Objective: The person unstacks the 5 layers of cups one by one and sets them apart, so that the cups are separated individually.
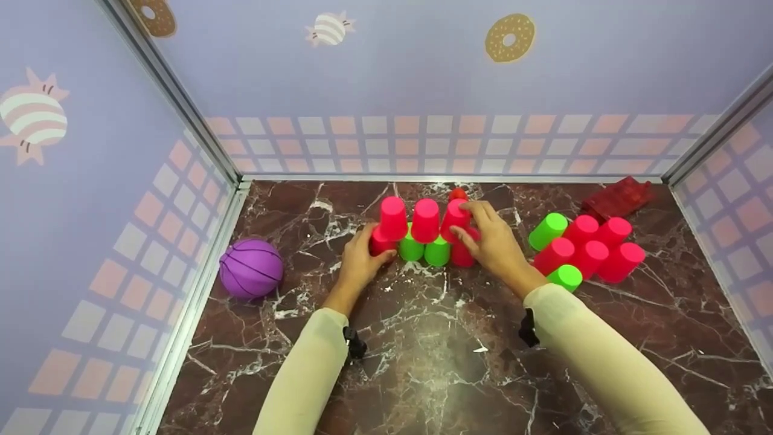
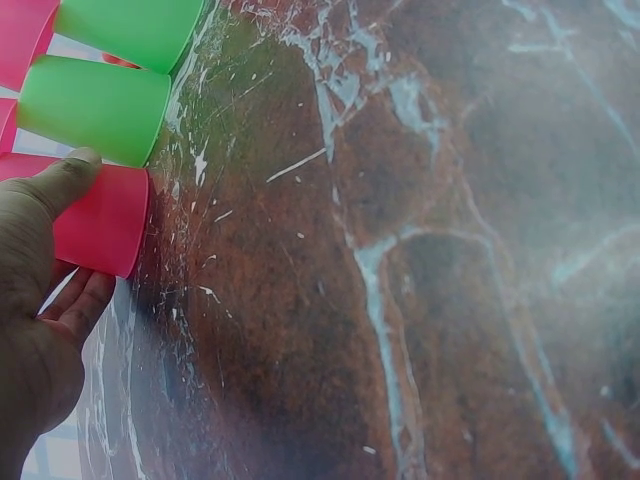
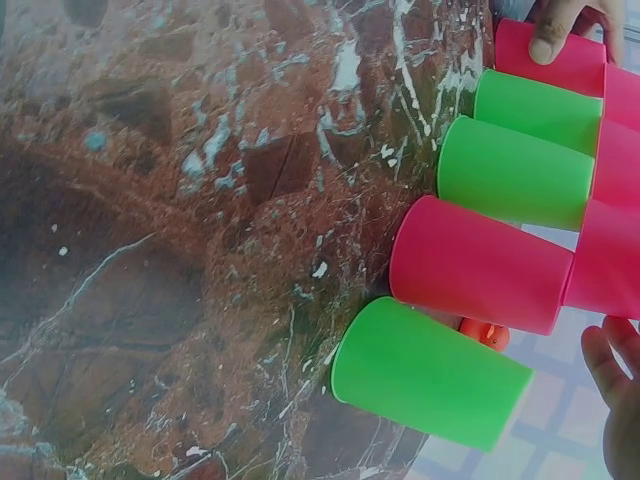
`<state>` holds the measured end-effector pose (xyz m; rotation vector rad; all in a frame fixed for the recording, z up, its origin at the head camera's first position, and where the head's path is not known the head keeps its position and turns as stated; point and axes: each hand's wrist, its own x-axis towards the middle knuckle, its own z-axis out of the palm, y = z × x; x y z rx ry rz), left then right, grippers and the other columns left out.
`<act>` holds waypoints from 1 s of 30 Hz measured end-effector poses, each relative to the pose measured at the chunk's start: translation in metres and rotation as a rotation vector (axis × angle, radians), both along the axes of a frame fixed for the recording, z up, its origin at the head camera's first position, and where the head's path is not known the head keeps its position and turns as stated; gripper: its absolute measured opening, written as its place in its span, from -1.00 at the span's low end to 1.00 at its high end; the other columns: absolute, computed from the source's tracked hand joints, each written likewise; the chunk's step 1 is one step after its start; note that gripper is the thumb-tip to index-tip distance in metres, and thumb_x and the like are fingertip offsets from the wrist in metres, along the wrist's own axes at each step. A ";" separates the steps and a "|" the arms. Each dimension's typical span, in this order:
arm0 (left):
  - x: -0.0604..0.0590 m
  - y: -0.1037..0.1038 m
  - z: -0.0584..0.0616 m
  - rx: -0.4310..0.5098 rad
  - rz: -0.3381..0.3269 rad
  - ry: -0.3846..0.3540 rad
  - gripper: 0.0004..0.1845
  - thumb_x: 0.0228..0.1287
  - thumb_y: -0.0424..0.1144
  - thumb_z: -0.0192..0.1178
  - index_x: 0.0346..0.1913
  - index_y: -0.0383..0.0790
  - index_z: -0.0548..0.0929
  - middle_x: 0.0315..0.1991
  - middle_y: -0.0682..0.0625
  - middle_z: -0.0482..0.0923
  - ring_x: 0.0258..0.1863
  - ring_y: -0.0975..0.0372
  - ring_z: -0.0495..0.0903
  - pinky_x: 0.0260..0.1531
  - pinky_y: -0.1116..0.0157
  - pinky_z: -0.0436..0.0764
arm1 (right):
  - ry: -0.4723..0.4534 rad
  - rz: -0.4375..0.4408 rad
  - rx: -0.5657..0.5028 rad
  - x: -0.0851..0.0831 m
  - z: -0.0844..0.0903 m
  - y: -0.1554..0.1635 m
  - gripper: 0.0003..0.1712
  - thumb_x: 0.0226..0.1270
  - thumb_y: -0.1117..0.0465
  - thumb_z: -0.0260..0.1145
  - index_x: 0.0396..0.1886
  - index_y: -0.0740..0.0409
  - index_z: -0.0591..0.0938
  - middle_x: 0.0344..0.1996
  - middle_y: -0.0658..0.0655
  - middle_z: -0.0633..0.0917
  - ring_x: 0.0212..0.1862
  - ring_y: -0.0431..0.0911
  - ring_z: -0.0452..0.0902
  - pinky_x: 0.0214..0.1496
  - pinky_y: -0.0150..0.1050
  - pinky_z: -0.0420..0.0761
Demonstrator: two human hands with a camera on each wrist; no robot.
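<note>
Cup stack stands mid-worktop (image 1: 423, 338), marble-patterned, near the back wall. Bottom row, left to right: pink end cup (image 1: 380, 243), two green cups (image 1: 424, 250), pink right-end cup (image 1: 462, 255). Upper row: three pink cups (image 1: 424, 220) resting upside down on the bottom ones. Left hand (image 1: 357, 261) holds the pink end cup, thumb and fingers curled round its side; the left wrist view shows the thumb lying on that cup. Right hand (image 1: 492, 241) has its grip on the rightmost upper cup (image 1: 454, 220), fingers over its top and thumb at its side. Loose pile of pink and green cups (image 1: 583, 248) lies on its side just right of the right hand. Purple ball (image 1: 250, 268) sits at the left wall, red block (image 1: 619, 198) in the far right corner.
</note>
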<state>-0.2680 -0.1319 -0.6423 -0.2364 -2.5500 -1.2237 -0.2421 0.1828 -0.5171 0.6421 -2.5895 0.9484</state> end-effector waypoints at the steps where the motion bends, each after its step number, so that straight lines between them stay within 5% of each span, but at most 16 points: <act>1: 0.000 0.001 0.000 -0.013 0.008 0.003 -0.24 0.07 -0.02 0.74 0.34 0.00 0.63 0.11 -0.23 0.78 0.11 -0.14 0.80 0.18 -0.19 0.72 | 0.003 0.001 0.000 0.000 0.000 0.000 -0.46 0.56 0.11 0.50 0.36 0.22 0.54 0.19 0.30 0.66 0.04 0.22 0.74 0.15 0.14 0.81; 10: 0.021 0.012 0.048 -0.014 -0.007 -0.079 -0.29 0.17 -0.17 0.69 0.35 -0.17 0.62 0.16 -0.36 0.74 0.20 -0.23 0.76 0.30 -0.20 0.70 | 0.075 -0.008 0.015 0.001 0.008 0.017 -0.46 0.54 0.16 0.51 0.38 0.23 0.58 0.20 0.29 0.65 -0.21 0.10 0.67 -0.13 0.04 0.75; 19: 0.022 0.009 0.051 -0.041 -0.016 -0.128 -0.25 0.18 -0.18 0.69 0.40 -0.19 0.60 0.25 -0.34 0.72 0.27 -0.21 0.73 0.36 -0.18 0.67 | 0.114 -0.014 -0.006 0.007 0.012 0.051 -0.46 0.52 0.19 0.53 0.37 0.23 0.60 0.24 0.30 0.67 -0.03 0.16 0.76 0.06 0.08 0.84; 30: 0.019 0.006 0.052 -0.002 -0.023 -0.074 -0.28 0.26 0.05 0.64 0.39 -0.17 0.63 0.24 -0.25 0.75 0.27 -0.13 0.75 0.35 -0.14 0.67 | 0.227 -0.078 0.028 0.026 0.015 0.106 -0.44 0.40 0.28 0.60 0.33 0.27 0.64 0.23 0.33 0.70 -0.07 0.12 0.73 -0.13 -0.14 0.73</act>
